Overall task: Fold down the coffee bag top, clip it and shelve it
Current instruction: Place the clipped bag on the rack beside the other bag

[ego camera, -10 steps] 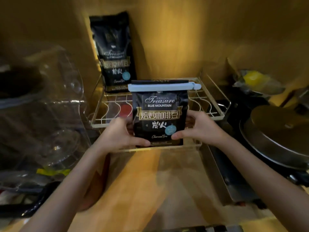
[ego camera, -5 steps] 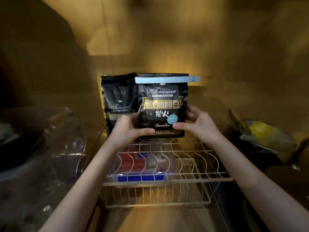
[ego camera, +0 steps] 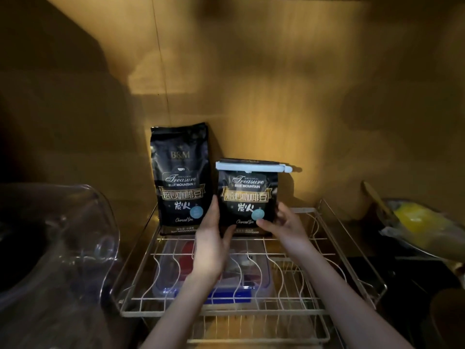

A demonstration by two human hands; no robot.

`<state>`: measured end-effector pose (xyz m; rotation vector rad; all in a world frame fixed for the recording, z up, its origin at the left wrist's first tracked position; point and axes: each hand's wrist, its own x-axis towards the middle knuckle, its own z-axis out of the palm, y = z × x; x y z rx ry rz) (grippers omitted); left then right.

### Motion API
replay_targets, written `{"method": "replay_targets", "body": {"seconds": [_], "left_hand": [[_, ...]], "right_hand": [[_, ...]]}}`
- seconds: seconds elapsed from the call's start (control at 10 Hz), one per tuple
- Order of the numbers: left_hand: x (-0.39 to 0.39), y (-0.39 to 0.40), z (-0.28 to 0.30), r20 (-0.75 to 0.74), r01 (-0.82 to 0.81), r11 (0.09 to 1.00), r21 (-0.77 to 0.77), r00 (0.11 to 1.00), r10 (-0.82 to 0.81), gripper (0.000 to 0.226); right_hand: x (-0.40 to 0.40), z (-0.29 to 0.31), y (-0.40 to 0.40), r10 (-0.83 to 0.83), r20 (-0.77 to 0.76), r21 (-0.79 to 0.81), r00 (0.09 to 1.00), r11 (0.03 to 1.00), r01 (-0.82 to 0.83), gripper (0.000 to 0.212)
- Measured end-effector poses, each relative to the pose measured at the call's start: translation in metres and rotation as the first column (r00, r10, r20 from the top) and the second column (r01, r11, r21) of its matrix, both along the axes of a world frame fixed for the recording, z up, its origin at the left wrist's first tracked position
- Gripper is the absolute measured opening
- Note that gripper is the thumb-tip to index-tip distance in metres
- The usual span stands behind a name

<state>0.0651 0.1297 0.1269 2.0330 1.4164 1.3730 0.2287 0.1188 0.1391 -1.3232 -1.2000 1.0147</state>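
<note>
The black coffee bag [ego camera: 247, 197] stands upright at the back of the wire rack [ego camera: 254, 306], its top folded down under a pale blue clip [ego camera: 251, 166]. My left hand [ego camera: 214, 245] presses flat against the bag's left side with the thumb on its lower front. My right hand [ego camera: 286, 224] holds the lower right corner, fingertips on the front. A taller, unfolded black coffee bag [ego camera: 180, 180] stands just to its left against the wall.
Under the wire rack lies a clear box with a blue lid edge [ego camera: 216, 290] and red contents. A large clear plastic container [ego camera: 63, 248] fills the left. At the right is a dish with a yellow item in plastic [ego camera: 415, 222]. A wooden wall stands behind.
The clipped bag has moved back and down from in front of the other bag to stand on the rack beside it. Both hands followed and stay on its lower sides.
</note>
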Motion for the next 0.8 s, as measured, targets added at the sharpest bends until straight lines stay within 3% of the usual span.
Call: {"method": "replay_targets", "body": {"seconds": [0.1, 0.2, 0.3, 0.5, 0.6, 0.7, 0.8], "left_hand": [[0.006, 0.003, 0.000, -0.315, 0.047, 0.984, 0.171, 0.949, 0.009, 0.081], [0.013, 0.009, -0.001, -0.526, 0.052, 0.984, 0.173, 0.849, 0.047, 0.082], [0.018, 0.016, 0.003, -0.574, 0.018, 0.990, 0.138, 0.816, 0.065, 0.090], [0.018, 0.017, 0.014, -0.590, 0.030, 1.000, 0.003, 0.807, -0.022, 0.082], [0.019, 0.008, 0.033, -0.557, 0.033, 0.997, -0.066, 0.828, -0.064, 0.076], [0.017, -0.001, 0.074, -0.447, 0.000, 0.994, -0.109, 0.893, -0.049, 0.064], [0.007, -0.002, 0.125, -0.345, -0.045, 0.999, 0.025, 0.937, 0.051, 0.047]], "right_hand": [[-0.002, 0.001, 0.004, 0.021, -0.001, -0.005, 1.000, 1.000, -0.021, 0.052], [-0.003, -0.001, 0.008, 0.018, 0.027, -0.002, 0.999, 1.000, -0.018, 0.051], [-0.004, -0.004, 0.011, 0.008, 0.068, 0.012, 0.998, 1.000, -0.008, 0.052], [-0.004, 0.006, 0.018, -0.014, 0.291, -0.065, 0.957, 0.997, 0.034, 0.061], [-0.001, 0.035, -0.001, -0.131, 0.320, 0.010, 0.938, 0.991, 0.135, 0.066], [0.000, 0.097, -0.045, -0.209, 0.255, 0.249, 0.944, 0.957, 0.145, 0.043], [0.002, 0.167, -0.114, -0.251, 0.030, 0.583, 0.967, 0.791, 0.187, 0.030]]}}
